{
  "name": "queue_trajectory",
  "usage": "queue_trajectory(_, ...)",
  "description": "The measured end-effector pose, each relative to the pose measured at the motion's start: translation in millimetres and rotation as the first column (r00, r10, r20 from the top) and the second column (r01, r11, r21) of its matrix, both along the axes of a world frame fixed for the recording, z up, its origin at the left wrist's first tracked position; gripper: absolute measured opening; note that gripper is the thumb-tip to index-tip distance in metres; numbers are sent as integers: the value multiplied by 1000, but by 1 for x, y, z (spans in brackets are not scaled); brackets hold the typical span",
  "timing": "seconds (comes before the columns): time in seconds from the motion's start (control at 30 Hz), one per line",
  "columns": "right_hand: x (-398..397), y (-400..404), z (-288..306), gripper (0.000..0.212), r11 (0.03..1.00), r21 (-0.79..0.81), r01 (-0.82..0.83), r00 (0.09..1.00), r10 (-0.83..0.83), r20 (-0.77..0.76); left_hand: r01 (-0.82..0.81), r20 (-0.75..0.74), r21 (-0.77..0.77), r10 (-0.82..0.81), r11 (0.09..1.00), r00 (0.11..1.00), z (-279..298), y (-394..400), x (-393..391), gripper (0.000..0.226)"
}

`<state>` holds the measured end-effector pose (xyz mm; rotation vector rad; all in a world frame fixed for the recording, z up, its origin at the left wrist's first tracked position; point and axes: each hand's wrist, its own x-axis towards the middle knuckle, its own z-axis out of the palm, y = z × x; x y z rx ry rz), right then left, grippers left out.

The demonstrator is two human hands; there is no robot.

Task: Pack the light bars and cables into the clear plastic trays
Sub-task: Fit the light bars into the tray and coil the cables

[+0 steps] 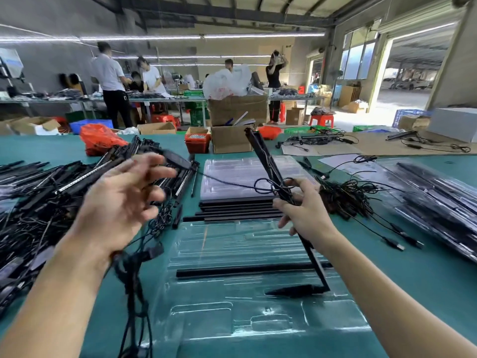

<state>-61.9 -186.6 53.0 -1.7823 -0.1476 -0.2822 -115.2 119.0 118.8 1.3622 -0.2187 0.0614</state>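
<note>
A clear plastic tray [258,319] lies on the green table right in front of me, with one black light bar [247,270] lying across it. My right hand [302,210] grips a long black light bar [268,166] that stands tilted over the tray, its thin cable looped at my fingers. My left hand [124,200] hovers above the table with fingers spread and relaxed, and a black cable [134,285] hangs down from under its wrist. A big pile of loose light bars [51,192] lies to the left.
A stack of clear trays [232,174] on several black bars sits behind the front tray. A tangle of cables [356,197] and packed trays [438,200] lie at right. Cardboard boxes [229,138], a red bag [99,140] and people at far benches stand behind.
</note>
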Motion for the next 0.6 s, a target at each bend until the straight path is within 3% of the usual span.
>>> queue_trajectory(0.07,0,3,-2,28,1000,4,-16,1000,16,-10,-50,-13,210,54,977,998,6,-10,8,25)
queue_trajectory(0.13,-2,5,-6,26,999,20,-34,998,35,-50,37,-65,360,-15,932,998,7,-20,13,27)
queue_trajectory(0.23,-8,10,-12,25,988,102,-113,985,125,-119,95,-103,412,-57,906,993,-2,-32,18,27)
queue_trajectory(0.33,-15,24,-10,20,943,280,-182,962,230,-149,-7,30,526,-10,850,1000,-14,-50,27,22)
queue_trajectory(0.43,-24,42,-4,19,833,487,-264,920,369,-134,-111,178,538,16,836,984,-20,-67,36,17)
queue_trajectory(0.6,-40,64,1,32,730,569,-380,859,506,-76,-247,267,378,151,892,952,-13,-85,47,16)
